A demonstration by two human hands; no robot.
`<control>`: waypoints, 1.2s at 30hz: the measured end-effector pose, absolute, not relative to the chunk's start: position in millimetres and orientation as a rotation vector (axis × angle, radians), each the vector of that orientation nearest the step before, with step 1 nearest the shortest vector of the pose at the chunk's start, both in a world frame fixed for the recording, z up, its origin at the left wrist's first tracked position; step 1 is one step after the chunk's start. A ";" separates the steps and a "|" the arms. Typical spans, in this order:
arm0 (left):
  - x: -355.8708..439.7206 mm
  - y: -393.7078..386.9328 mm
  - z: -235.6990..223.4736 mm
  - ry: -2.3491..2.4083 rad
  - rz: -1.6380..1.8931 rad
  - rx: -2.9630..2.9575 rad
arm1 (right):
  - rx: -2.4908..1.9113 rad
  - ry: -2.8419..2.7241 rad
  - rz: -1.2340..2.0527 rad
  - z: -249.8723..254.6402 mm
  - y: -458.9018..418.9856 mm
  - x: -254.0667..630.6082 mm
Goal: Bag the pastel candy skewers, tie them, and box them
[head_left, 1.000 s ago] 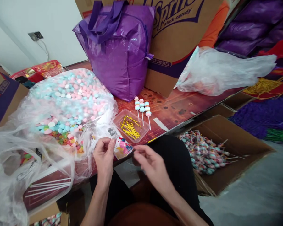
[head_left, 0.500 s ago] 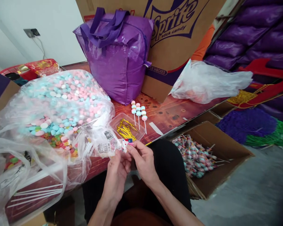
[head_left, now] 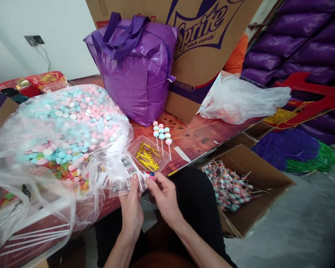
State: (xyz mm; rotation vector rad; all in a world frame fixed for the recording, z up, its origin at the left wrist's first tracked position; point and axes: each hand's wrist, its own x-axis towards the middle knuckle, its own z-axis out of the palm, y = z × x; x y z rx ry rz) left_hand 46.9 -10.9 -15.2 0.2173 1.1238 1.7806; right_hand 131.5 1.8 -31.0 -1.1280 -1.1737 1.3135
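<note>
Over the table edge, my left hand [head_left: 131, 212] pinches a clear printed plastic wrapper [head_left: 121, 185] under its thumb. My right hand [head_left: 165, 199] is closed on the wrapper's red, white and blue end [head_left: 148, 175], with thumb and forefinger together. More printed clear wrappers [head_left: 125, 163] lie just beyond. Past my fingers stands a shallow clear tray [head_left: 164, 166] with gold twist ties [head_left: 147, 156] in it. Behind the tray lie three candy sticks [head_left: 161, 136], pink and blue candies threaded on white sticks.
A big clear bag of pastel candies [head_left: 72, 111] fills the left, near loose white sticks [head_left: 36, 238]. A purple zip bag [head_left: 136, 74] and a large carton [head_left: 195, 56] stand behind. Right, below the table, an open box [head_left: 268, 182] holds wrapped candies. An orange sleeve [head_left: 237, 56] shows behind the carton.
My left hand has shifted left along the wrapper, its thumb now lying over the printed part. My right hand keeps its pinch on the coloured end. The view has turned slightly.
</note>
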 end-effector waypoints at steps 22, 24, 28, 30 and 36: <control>35.6 -15.0 -8.9 1.097 1.824 0.136 | -1.159 -1.303 1.037 -28.3 0.8 138.8; 34.4 -12.5 -7.9 1.134 1.829 0.064 | -1.145 -1.341 1.030 -28.7 -1.1 137.3; 33.9 -7.8 -7.5 1.198 1.816 0.008 | -1.142 -1.352 1.043 -29.1 -2.9 134.4; 34.7 -6.4 -7.2 1.194 1.803 0.040 | -1.164 -1.323 1.041 -29.5 -0.4 135.9; 37.5 1.1 -1.5 1.117 1.798 0.185 | -1.211 -1.281 0.993 -30.1 13.3 146.6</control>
